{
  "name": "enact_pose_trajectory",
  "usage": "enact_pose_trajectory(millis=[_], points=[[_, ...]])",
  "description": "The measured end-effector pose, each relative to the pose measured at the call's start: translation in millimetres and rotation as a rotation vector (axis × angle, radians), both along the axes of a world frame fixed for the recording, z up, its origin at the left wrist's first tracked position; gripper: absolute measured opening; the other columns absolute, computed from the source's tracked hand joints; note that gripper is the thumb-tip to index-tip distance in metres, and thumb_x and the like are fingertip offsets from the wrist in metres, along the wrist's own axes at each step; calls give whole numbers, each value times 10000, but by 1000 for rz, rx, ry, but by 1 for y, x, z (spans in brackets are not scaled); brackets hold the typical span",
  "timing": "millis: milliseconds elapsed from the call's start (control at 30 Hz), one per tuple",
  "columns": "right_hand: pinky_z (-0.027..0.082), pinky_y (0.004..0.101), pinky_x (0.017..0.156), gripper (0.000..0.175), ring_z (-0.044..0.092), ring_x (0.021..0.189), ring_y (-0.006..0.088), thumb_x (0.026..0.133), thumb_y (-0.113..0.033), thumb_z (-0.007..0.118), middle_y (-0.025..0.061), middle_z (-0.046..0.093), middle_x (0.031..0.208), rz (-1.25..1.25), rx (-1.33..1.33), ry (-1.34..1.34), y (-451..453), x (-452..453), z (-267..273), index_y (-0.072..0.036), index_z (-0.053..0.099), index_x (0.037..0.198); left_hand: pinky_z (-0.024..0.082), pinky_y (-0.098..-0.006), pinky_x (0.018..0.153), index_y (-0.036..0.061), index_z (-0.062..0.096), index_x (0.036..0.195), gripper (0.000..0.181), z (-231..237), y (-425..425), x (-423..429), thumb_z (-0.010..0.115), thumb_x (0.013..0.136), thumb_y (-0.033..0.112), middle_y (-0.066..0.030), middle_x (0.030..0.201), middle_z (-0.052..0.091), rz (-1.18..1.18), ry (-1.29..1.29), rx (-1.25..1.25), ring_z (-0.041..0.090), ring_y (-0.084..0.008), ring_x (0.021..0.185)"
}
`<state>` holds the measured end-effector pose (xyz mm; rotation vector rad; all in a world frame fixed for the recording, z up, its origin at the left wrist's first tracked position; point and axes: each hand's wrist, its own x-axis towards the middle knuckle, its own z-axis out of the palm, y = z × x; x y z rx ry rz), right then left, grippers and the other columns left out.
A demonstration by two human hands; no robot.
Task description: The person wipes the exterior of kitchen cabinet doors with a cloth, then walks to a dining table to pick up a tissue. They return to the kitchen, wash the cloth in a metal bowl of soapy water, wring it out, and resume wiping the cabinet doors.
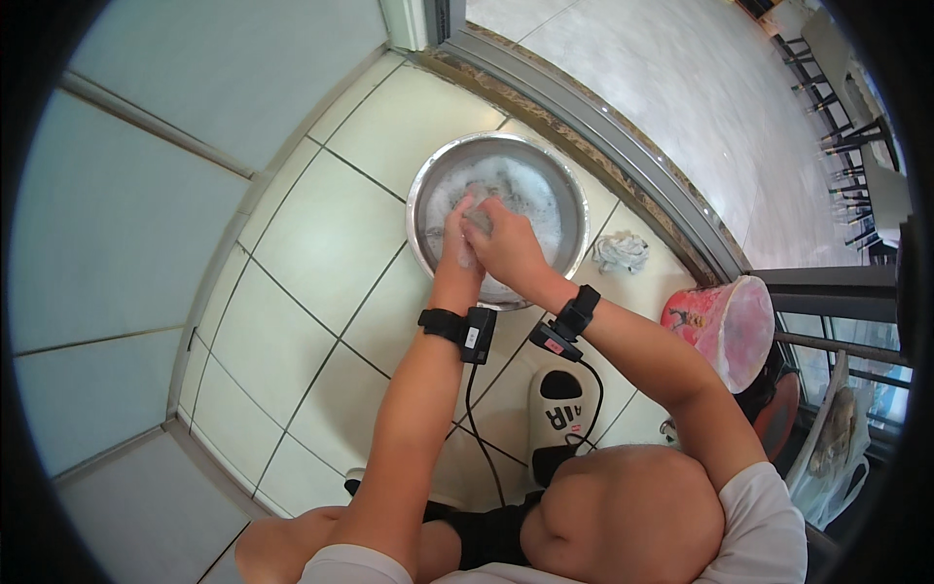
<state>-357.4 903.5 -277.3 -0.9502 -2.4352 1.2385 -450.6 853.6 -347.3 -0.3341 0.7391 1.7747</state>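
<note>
A round stainless-steel basin (573, 241) holds water topped with white suds (511, 179). Over its near left part, both my hands are close together and wet with foam. A small, greyish wet thing, seemingly a cloth (479, 220), is pressed between them. My right hand (511, 244) curls its fingers over it from the right. My left hand (460, 232) lies along its left side, fingers pointing to the suds and partly hidden. Something darker shows through the foam just beyond my fingertips, too blurred to name.
A crumpled whitish cloth (622, 252) lies on the tiled floor right of the basin. Farther right are a red-and-pink plastic bucket (704, 321) and a plastic bag (832, 445). A raised door sill (584, 157) runs behind the basin. Cables hang from my black wrist straps (478, 336).
</note>
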Motion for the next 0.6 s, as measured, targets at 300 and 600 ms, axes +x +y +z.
enact_pose_trajectory(millis=[300,600], points=[[562,521,719,307,702,800,450,971,-298,619,272,703,803,106,264,-193,30,2,-45,-4,672,1036,483,-419,1072,41,571,1387,380,-27,-2,8,479,1067,224,-131,1309,637,208,141,-45,607,-264,1225],[504,304,880,306,638,966,135,942,-215,752,53,701,960,211,-663,188,90,34,-23,-37,686,1182,441,-389,1121,53,503,1516,454,43,-17,-11,499,1064,79,-132,1386,615,-109,483,302,584,-233,1280]])
